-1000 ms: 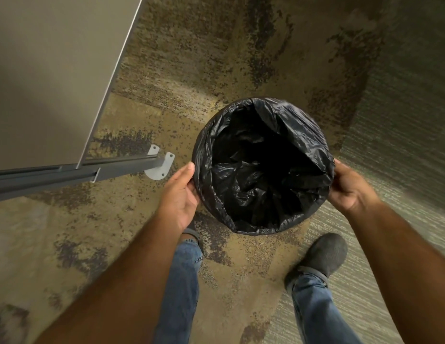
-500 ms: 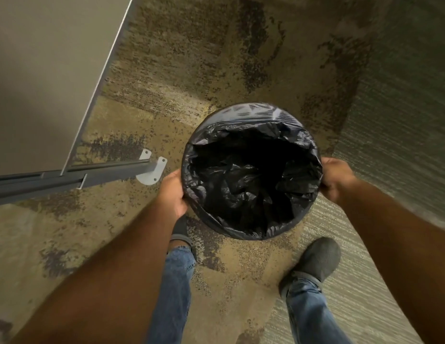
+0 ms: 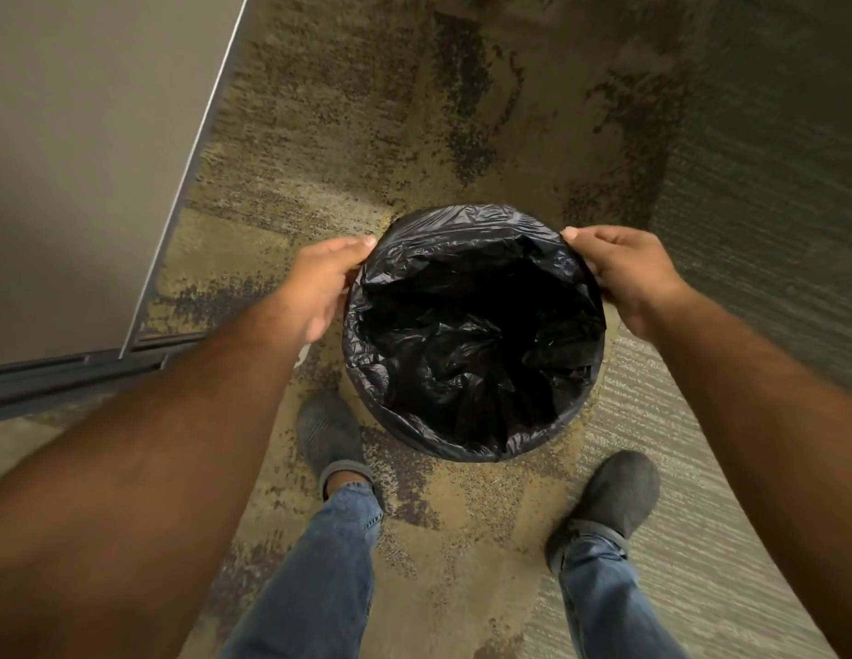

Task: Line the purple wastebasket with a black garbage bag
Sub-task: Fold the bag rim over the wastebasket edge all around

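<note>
Black garbage bag (image 3: 471, 354) covers the wastebasket's round mouth; left hand (image 3: 319, 287) and right hand (image 3: 623, 273) grip its folded edge at opposite sides, fingers closed on plastic.

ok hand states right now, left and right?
Left hand: closed on the black garbage bag at the rim's left side.
Right hand: closed on the bag at the rim's right side.

left hand (image 3: 319, 283), right hand (image 3: 626, 273), gripping black bag (image 3: 471, 335)
</note>
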The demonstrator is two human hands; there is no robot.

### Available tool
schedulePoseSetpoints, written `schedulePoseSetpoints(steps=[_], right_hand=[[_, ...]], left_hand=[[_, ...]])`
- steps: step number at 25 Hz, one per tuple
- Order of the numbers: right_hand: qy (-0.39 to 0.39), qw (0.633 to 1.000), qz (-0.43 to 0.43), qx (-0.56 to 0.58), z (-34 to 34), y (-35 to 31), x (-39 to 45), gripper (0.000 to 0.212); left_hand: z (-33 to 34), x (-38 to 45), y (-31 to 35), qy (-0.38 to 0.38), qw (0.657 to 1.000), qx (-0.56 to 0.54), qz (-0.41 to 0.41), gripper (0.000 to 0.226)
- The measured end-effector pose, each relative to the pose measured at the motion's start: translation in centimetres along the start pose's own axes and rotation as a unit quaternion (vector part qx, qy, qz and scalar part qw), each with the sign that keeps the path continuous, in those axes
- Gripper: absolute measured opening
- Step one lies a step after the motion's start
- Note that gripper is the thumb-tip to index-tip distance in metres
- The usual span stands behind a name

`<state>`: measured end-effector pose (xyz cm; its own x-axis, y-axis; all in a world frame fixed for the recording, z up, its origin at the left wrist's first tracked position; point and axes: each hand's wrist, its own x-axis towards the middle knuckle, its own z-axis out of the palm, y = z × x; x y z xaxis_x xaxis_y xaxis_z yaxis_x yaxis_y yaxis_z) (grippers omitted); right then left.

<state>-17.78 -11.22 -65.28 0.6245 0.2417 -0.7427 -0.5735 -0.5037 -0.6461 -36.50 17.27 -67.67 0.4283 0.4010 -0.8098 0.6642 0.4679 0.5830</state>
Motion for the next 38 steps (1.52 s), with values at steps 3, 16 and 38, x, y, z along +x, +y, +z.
schedulePoseSetpoints(steps=[3,16,38], right_hand=[[0.012,0.999,0.021,-0.023,0.4,-1.2,1.0,0.023],[0.007,0.986,0.114,-0.122,2.2,-2.6,4.3,0.036],[0.165,0.972,0.085,0.142,2.1,11.2,-13.8,0.053]], left_hand=[[0.7,0.7,1.1,0.004,1.000,0.017,-0.014,0.012],[2.8,2.5,2.8,0.020,0.982,0.119,-0.146,0.022],[0.8,-9.1,-4.4,0.090,0.990,0.072,0.087,0.037]])
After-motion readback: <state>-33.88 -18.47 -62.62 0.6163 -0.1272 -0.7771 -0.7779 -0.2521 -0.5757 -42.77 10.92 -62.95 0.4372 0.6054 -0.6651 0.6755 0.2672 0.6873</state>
